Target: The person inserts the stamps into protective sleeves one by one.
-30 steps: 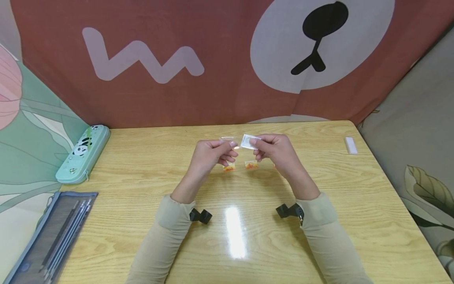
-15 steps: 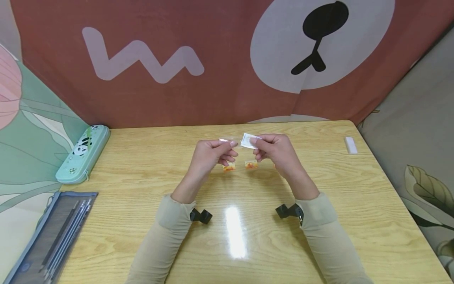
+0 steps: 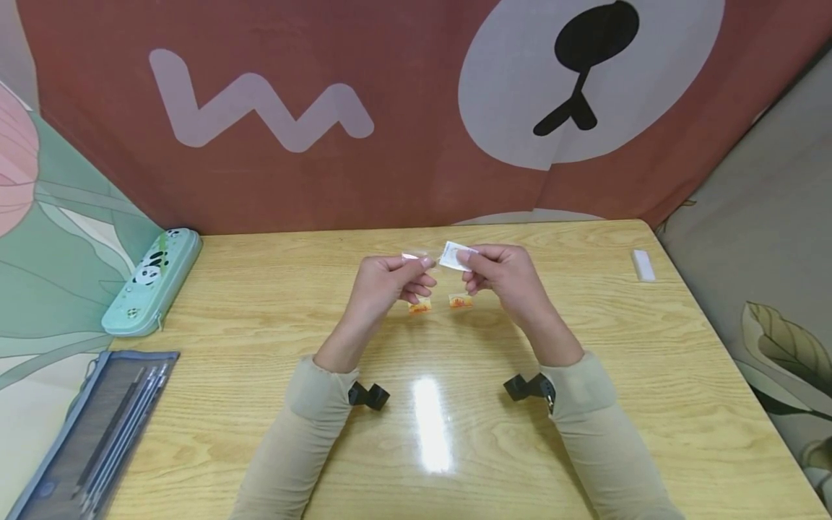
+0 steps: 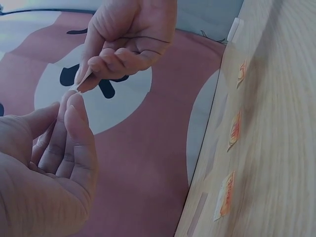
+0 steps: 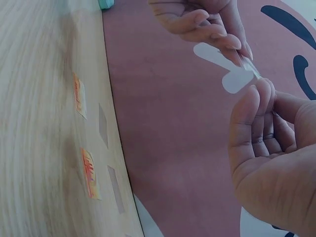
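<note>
Both hands are raised close together above the back half of the table. My right hand pinches a small white card with faint print between thumb and fingers. Opposite it, my left hand pinches a thin piece of clear plastic film, which shows mainly as a glint. In the right wrist view the film reaches down to the right fingertips, right at the card's edge. Small orange-and-yellow printed cards lie in a row below: one card nearest, a middle card and a far card.
Faint grey rectangles lie behind the card row on the wooden table. A mint panda pencil case and a mesh pouch of pencils sit at the left. A white block lies at the back right.
The film's glint by the left fingers has shifted slightly. My right hand has moved a touch left and up with the white card, now hiding the rightmost orange card in the head view.
</note>
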Action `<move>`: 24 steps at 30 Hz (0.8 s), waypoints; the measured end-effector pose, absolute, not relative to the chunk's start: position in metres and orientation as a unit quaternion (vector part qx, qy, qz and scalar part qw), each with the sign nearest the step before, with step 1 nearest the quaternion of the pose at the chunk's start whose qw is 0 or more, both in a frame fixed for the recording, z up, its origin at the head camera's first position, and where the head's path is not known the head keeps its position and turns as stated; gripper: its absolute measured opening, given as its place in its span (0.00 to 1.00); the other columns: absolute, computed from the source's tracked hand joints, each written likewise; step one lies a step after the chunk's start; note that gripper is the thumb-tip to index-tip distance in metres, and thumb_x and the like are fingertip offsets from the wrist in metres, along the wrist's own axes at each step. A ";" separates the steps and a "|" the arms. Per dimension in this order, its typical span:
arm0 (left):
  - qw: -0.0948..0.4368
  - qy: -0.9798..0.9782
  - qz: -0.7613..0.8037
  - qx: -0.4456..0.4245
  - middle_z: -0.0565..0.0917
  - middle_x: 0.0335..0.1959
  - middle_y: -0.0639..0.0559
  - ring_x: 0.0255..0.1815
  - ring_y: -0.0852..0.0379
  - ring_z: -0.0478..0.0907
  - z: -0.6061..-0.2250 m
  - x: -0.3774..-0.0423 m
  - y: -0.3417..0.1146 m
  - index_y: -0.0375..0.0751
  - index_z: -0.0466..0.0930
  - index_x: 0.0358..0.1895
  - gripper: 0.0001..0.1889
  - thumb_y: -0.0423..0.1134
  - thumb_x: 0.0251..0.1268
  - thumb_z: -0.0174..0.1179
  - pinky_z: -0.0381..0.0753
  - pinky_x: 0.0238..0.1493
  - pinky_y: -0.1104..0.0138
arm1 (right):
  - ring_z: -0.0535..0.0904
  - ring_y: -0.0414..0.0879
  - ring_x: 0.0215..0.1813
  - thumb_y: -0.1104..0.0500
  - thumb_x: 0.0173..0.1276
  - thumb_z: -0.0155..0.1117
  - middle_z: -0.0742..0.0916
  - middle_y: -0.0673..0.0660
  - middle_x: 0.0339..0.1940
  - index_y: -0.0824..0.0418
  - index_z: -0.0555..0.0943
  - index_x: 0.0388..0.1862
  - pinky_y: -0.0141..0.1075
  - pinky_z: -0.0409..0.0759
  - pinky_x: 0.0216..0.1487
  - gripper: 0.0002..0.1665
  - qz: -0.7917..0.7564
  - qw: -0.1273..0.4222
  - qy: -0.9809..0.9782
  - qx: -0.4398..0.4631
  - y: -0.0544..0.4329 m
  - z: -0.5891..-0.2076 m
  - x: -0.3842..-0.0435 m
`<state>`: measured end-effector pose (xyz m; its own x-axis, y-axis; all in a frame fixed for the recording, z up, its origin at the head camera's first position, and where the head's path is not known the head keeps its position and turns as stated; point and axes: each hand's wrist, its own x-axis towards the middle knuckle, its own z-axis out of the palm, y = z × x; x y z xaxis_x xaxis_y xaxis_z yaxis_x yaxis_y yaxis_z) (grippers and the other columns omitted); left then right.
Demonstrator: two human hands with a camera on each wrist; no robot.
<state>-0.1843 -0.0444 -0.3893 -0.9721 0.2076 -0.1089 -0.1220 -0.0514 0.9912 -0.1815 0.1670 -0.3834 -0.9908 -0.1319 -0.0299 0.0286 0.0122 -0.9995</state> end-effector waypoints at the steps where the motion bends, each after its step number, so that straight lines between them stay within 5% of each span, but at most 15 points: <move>1: 0.114 0.679 0.725 0.031 0.89 0.23 0.52 0.23 0.60 0.87 -0.390 -0.185 -0.044 0.30 0.89 0.42 0.13 0.40 0.68 0.68 0.85 0.23 0.72 | 0.81 0.37 0.23 0.58 0.73 0.66 0.85 0.48 0.21 0.74 0.83 0.49 0.31 0.87 0.31 0.18 -0.703 0.058 0.708 -0.037 0.166 -0.383 -0.182; 24: 0.094 0.671 0.735 0.031 0.89 0.23 0.53 0.23 0.61 0.86 -0.390 -0.183 -0.044 0.31 0.89 0.46 0.15 0.41 0.67 0.69 0.85 0.23 0.72 | 0.82 0.38 0.23 0.57 0.74 0.66 0.85 0.48 0.21 0.73 0.84 0.50 0.33 0.89 0.32 0.18 -0.683 0.078 0.725 -0.047 0.164 -0.385 -0.181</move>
